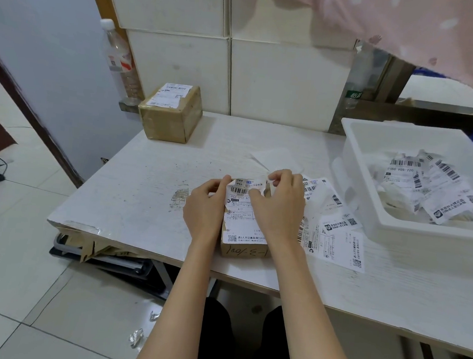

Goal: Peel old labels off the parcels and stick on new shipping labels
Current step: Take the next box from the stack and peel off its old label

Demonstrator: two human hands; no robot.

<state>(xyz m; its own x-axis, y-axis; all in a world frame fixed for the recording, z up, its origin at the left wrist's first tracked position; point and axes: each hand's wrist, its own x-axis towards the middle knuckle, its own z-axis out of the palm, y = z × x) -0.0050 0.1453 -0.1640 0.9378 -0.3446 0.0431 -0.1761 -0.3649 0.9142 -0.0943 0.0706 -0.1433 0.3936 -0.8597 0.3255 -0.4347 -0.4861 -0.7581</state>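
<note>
Parcel (245, 248) at tabletop (144, 177) 6 o'clock: left hand (204, 208) fingers grip its side, right hand (277, 208) fingers pinch the label (241, 208) top edge.

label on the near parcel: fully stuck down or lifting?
Lifting at the top. The label's far edge curls up off the parcel, pinched by the right hand; its lower part lies flat.

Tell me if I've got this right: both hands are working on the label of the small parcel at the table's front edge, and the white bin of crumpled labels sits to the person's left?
Not quite. The head view shows the white bin on the person's right. Otherwise yes: the left hand and right hand work the label on the small parcel.
</note>
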